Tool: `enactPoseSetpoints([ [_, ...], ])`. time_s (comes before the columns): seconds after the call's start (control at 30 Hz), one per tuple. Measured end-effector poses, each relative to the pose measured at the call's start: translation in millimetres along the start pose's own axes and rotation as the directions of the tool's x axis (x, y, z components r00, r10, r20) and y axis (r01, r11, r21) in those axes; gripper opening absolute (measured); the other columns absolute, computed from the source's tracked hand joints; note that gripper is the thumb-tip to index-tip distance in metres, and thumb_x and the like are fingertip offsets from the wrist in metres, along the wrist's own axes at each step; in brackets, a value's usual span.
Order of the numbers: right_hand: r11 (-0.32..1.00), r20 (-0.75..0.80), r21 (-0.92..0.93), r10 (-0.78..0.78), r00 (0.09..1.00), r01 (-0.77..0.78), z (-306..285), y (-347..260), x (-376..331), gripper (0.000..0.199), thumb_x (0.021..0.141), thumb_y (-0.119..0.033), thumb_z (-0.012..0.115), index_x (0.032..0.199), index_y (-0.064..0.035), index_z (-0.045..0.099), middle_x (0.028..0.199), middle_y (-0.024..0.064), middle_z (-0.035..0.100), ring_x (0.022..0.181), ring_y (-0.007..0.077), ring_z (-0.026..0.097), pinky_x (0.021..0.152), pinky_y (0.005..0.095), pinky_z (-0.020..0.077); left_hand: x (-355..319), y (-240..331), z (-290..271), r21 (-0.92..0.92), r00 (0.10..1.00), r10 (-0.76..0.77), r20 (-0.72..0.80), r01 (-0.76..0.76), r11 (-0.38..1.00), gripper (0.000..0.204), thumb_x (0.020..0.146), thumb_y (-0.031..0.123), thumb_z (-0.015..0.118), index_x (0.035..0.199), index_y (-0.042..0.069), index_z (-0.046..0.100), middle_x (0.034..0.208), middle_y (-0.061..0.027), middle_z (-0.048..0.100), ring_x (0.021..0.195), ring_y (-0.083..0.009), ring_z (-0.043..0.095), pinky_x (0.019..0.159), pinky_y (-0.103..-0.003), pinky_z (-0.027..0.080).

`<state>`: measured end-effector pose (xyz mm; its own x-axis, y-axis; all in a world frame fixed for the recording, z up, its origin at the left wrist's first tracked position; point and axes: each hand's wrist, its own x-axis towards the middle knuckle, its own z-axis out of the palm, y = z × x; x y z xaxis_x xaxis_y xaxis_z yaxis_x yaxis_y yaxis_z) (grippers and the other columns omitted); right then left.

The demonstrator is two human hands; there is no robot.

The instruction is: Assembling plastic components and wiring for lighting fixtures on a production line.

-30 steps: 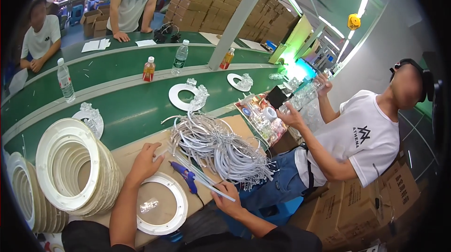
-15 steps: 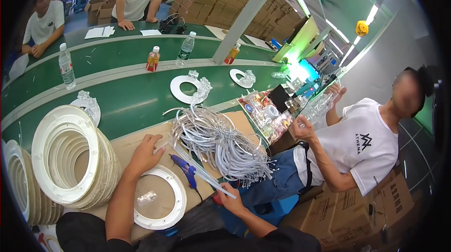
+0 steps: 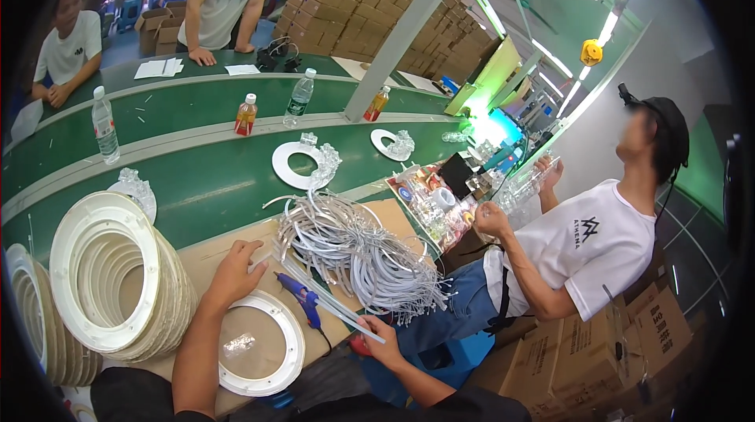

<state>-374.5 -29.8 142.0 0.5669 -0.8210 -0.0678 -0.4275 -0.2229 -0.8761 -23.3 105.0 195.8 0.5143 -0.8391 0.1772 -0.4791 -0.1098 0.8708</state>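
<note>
My right hand (image 3: 383, 341) is closed around the near end of several pale, translucent strips (image 3: 329, 301). They slant away to the upper left across the cardboard. My left hand (image 3: 238, 271) has its thumb and fingers apart, close to the strips' far end, with nothing visible in it. Between my hands lies a purple-blue glue gun (image 3: 299, 293), its cord running toward me. A white ring frame (image 3: 294, 343) rests flat below my left hand, a small clear piece (image 3: 239, 344) inside its opening. Beyond the strips sits a tangled heap of white strips with wire ends (image 3: 377, 253).
Stacked white rings (image 3: 102, 272) rise at the left. Behind are a green conveyor (image 3: 212, 194), white discs with clear parts (image 3: 299, 166) and bottles (image 3: 300, 98). A co-worker (image 3: 582, 241) at the right handles clear plastic beside a parts tray (image 3: 432, 202). Cartons (image 3: 582, 355) stand lower right.
The whole view has shifted slightly. My left thumb and fingers have spread wider by the strips' end, while my right hand keeps its hold. The co-worker at the right has turned their head.
</note>
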Motion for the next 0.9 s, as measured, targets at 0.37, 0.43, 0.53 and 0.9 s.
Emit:
enactPoseSetpoints([
  [0.37, 0.985, -0.122, -0.09, -0.156, 0.98, 0.145, 9, 12, 7, 0.028, 0.096, -0.021, 0.068, 0.114, -0.0035, 0.055, 0.069, 0.0016, 0.061, 0.06, 0.0034, 0.051, 0.054, 0.0246, 0.0415, 5, -13, 3, 0.043, 0.999, 0.039, -0.031, -0.038, 0.998, 0.047, 0.085, 0.017, 0.071, 0.129, 0.004, 0.059, 0.116, -0.0169, 0.058, 0.086, -0.0269, 0.063, 0.079, -0.037, 0.053],
  [0.43, 0.977, -0.069, -0.176, -0.138, 0.988, 0.124, 7, 7, 5, 0.034, 0.094, -0.027, 0.067, 0.115, -0.0022, 0.056, 0.074, 0.0122, 0.065, 0.063, 0.0237, 0.065, 0.06, 0.0365, 0.0493, 6, -15, 4, 0.055, 0.998, 0.065, -0.028, -0.063, 0.996, 0.047, 0.085, 0.017, 0.071, 0.129, 0.004, 0.059, 0.116, -0.0169, 0.058, 0.086, -0.0269, 0.064, 0.078, -0.037, 0.053],
  [0.53, 0.926, -0.033, -0.294, -0.256, 0.966, 0.236, 7, 3, 1, 0.033, 0.096, -0.026, 0.063, 0.117, -0.0031, 0.053, 0.076, 0.0171, 0.066, 0.07, 0.0345, 0.067, 0.062, 0.0438, 0.0507, 8, -23, 7, 0.081, 0.993, 0.113, -0.036, -0.109, 0.991, 0.048, 0.084, 0.016, 0.072, 0.129, 0.004, 0.059, 0.116, -0.0174, 0.058, 0.086, -0.0268, 0.064, 0.078, -0.036, 0.053],
  [0.9, 0.913, -0.049, -0.285, -0.319, 0.947, 0.293, -16, 5, -31, 0.029, 0.096, -0.034, 0.062, 0.11, -0.0086, 0.06, 0.068, 0.0122, 0.065, 0.061, 0.0313, 0.066, 0.054, 0.0419, 0.0494, 10, -11, 9, 0.096, 0.986, 0.167, -0.012, -0.165, 0.982, 0.039, 0.086, 0.015, 0.071, 0.122, 0.003, 0.062, 0.114, -0.019, 0.058, 0.089, -0.0269, 0.067, 0.077, -0.034, 0.055],
])
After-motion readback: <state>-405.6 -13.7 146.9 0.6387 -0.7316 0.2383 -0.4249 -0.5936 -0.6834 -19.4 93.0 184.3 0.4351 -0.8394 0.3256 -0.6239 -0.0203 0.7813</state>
